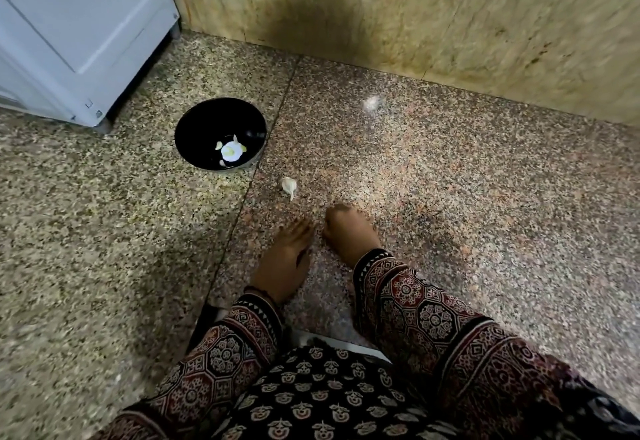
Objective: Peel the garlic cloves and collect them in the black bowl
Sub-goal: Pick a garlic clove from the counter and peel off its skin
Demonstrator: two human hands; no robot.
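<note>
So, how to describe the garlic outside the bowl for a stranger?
Find the white appliance at the far left; the black bowl stands beside it. Just right of the bowl, ahead of the left hand, the garlic piece lies on the speckled surface. Unlike the cloves inside, it lies alone.

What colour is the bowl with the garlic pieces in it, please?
The bowl is black inside, clearest in the head view.

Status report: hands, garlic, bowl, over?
Left hand flat, empty. Right hand curled, contents hidden. Unpeeled garlic beside black bowl, peeled cloves inside. Nothing in the way.
</note>
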